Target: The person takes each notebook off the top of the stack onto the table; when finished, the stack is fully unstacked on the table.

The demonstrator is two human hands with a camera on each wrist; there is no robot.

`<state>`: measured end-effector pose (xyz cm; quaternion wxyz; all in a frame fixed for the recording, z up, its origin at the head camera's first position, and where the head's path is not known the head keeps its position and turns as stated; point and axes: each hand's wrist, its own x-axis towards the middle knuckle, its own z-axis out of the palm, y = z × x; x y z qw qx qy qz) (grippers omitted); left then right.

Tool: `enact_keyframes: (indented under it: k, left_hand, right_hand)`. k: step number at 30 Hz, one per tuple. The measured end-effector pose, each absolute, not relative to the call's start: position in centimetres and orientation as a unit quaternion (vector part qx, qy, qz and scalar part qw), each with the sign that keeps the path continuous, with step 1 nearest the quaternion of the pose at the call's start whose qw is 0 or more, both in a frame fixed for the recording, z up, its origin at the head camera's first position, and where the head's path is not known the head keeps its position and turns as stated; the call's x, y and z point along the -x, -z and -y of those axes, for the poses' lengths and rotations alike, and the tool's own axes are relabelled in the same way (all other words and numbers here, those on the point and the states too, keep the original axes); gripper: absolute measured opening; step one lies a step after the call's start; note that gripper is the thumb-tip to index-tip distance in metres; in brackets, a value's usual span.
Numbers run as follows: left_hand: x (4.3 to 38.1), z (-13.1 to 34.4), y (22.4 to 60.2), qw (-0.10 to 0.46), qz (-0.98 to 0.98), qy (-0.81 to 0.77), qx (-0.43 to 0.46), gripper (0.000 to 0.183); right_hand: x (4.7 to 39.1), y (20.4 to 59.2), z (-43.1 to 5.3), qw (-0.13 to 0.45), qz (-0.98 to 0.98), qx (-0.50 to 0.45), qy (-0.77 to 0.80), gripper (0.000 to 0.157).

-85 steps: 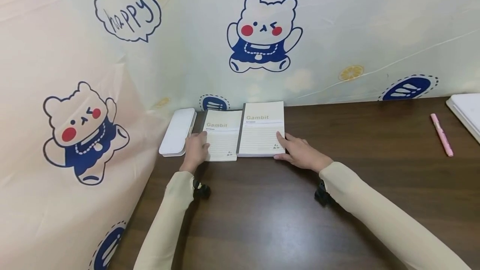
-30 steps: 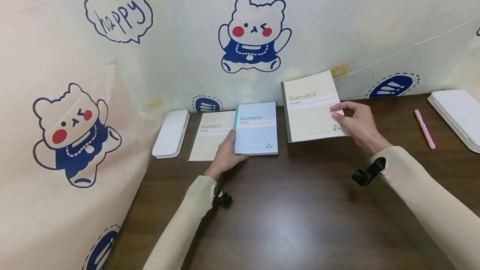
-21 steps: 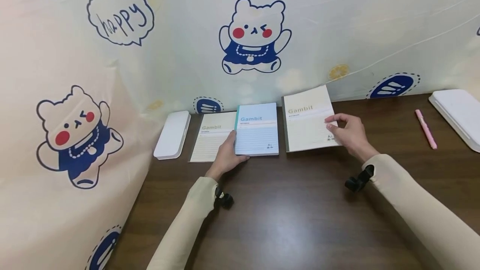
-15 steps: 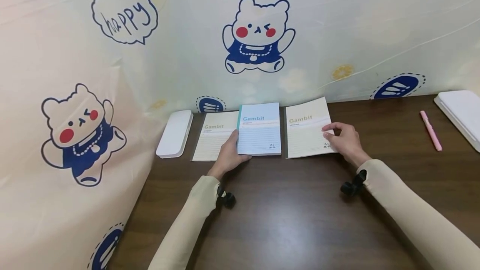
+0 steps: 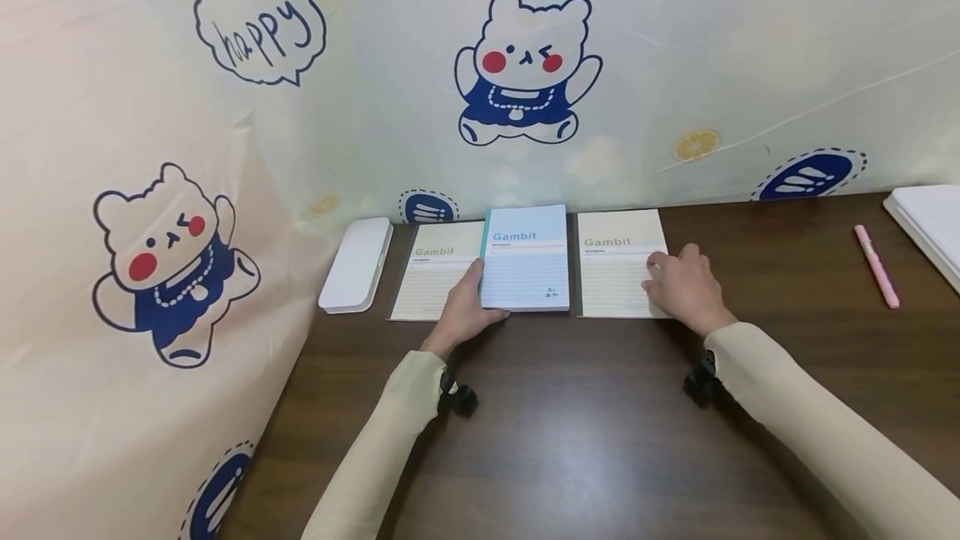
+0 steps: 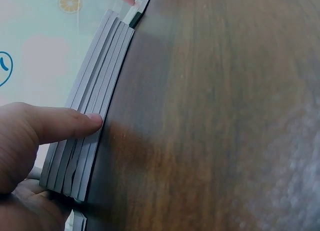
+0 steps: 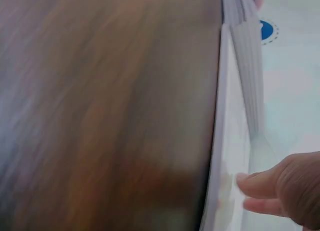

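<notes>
A stack of notebooks with a light-blue one (image 5: 525,261) on top lies near the table's back edge. My left hand (image 5: 459,311) is at its near left corner; in the left wrist view, the straight thumb (image 6: 75,125) touches the near page edges of the stack. To the left lies a cream notebook (image 5: 438,265), partly covered by that hand. On the right, another cream notebook (image 5: 615,273) lies flat on the table. My right hand (image 5: 688,286) is over its right edge, and the right wrist view shows thumb and finger apart, with nothing pinched between them.
A white flat case (image 5: 356,265) lies left of the notebooks. Farther right are a pink pen (image 5: 876,267) and a second white case (image 5: 930,223). A printed cloth (image 5: 660,65) hangs behind the dark wooden table (image 5: 562,423).
My right hand has moved a cream notebook off the blue-topped stack, lowered it flat to the right and loosened its pinch. My left hand has shifted right from the left notebook to the stack.
</notes>
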<state>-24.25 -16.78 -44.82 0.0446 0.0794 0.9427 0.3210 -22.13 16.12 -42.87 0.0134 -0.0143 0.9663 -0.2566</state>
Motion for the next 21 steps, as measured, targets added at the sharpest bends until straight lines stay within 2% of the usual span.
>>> enact_keyframes:
  k: [5, 10, 15, 21]
  left_hand:
    - [24.2, 16.8, 44.8, 0.04, -0.943, -0.32, -0.081, 0.105]
    - [24.3, 16.5, 44.8, 0.041, -0.943, -0.319, -0.091, 0.105]
    - [24.5, 16.1, 44.5, 0.039, -0.943, -0.319, -0.088, 0.104]
    - [24.2, 16.6, 44.4, 0.04, -0.94, -0.329, -0.076, 0.103]
  right_hand:
    - [22.9, 42.4, -13.0, -0.018, -0.948, 0.08, 0.308, 0.04]
    - [23.8, 42.1, -8.4, 0.02, -0.919, 0.158, 0.361, 0.045]
    - [24.1, 42.4, -5.3, 0.028, -0.933, 0.109, 0.343, 0.052]
    - [24.2, 42.3, -4.7, 0.034, -0.929, 0.07, 0.361, 0.053]
